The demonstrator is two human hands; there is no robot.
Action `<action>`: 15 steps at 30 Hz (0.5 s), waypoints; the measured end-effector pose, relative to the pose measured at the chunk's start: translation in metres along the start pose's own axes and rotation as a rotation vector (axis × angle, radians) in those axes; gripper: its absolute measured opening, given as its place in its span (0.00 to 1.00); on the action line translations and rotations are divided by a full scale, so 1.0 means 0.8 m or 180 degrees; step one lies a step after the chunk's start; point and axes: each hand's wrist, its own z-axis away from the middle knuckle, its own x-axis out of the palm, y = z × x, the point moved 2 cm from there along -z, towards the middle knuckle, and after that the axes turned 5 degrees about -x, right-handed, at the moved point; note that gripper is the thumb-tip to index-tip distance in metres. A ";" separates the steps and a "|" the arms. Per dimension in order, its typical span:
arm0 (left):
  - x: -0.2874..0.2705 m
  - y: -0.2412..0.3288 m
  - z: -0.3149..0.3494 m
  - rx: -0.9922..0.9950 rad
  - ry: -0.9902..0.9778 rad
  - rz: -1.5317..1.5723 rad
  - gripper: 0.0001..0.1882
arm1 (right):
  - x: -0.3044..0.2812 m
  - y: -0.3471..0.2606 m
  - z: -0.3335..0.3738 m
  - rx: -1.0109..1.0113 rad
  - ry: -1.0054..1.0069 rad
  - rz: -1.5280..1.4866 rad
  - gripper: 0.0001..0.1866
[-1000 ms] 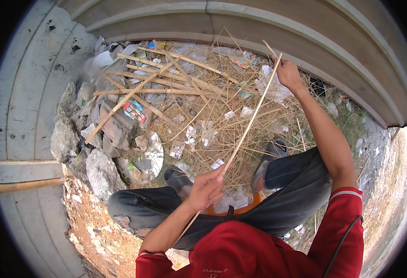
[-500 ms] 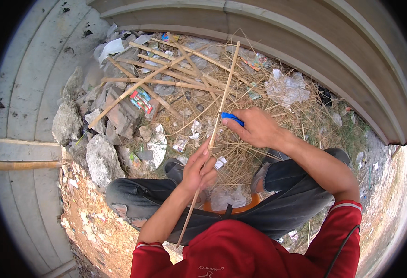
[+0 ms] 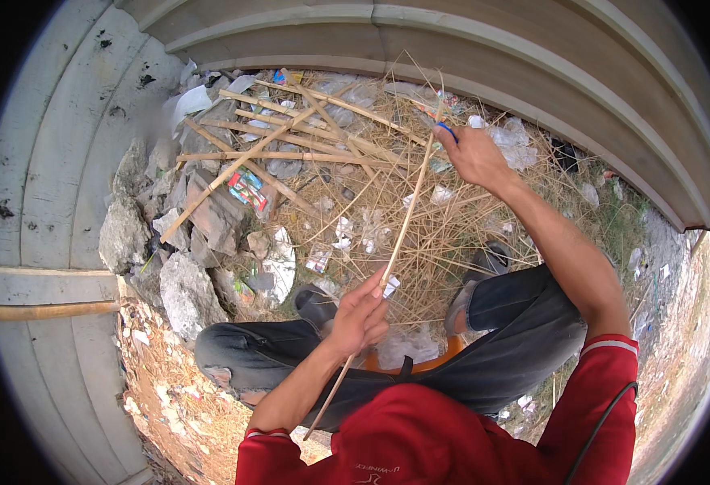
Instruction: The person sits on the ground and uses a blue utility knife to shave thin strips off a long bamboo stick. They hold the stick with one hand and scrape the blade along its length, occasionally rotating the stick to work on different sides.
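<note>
A long, thin bamboo strip (image 3: 412,206) slants from beside my lap out to the far right. My left hand (image 3: 358,320) is closed around its lower part, with the near end running back past my left wrist. At the strip's far end my right hand (image 3: 478,157) is closed on a small blue-handled tool (image 3: 449,131), pressed against or right beside the strip. The fingers hide most of the tool, so its blade or edge cannot be made out. Fine loose shavings (image 3: 444,242) cover the ground under the strip.
Several flat bamboo strips (image 3: 290,155) lie crossed at the far left. Rough stones (image 3: 185,295) border them on the left. Scraps of plastic (image 3: 512,137) and paper litter the ground. Corrugated panels (image 3: 484,56) stand beyond, with pale panels (image 3: 56,162) to the left.
My right hand has moved away from me and to the right with the blue-handled tool, from the strip's middle to its far end. The strip now tilts further right.
</note>
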 end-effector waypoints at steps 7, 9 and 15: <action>0.000 -0.012 -0.006 0.0174 -0.0411 -0.0218 0.26 | -0.020 0.019 0.001 -0.0279 0.0493 -0.0012 0.36; -0.002 -0.004 -0.008 0.0226 -0.0194 -0.0219 0.26 | -0.003 -0.023 0.022 -0.0303 0.0317 0.0087 0.34; -0.007 0.007 -0.012 0.0674 -0.0073 -0.0343 0.27 | -0.017 -0.030 0.023 -0.0222 0.0552 0.0021 0.32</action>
